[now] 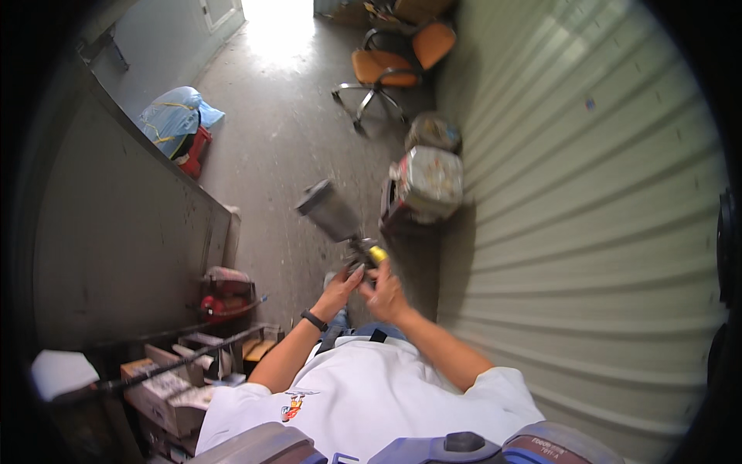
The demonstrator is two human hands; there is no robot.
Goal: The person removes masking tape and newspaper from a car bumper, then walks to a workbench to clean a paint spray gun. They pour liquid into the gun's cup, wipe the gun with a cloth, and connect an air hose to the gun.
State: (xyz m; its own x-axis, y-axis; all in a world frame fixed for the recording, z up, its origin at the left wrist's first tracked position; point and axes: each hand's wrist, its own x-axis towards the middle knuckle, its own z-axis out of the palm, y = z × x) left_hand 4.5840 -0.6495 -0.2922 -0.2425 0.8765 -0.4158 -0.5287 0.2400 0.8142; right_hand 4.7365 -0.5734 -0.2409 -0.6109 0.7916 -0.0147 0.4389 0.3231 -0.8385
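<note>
Out in front of my waist I hold a spray gun [357, 246] in both hands. Its grey cup [330, 211] leans up and to the left above the gun's body, and a yellow part [377, 254] shows at its right side. My left hand [341, 289], below a dark wristband, has its fingers closed at the lower part of the gun. Around the gun's right side my right hand [386, 294] is closed, just under the yellow part. Motion blurs the gun, and my fingers hide its handle and trigger.
At my left are a large grey panel [116, 201], red items [224, 301] and boxes [166, 394]. A corrugated wall [572, 232] runs along my right. A stained square can [434, 182] stands by it, with an orange chair [386, 68] farther off. A blue-wrapped bundle [171, 116] lies far left.
</note>
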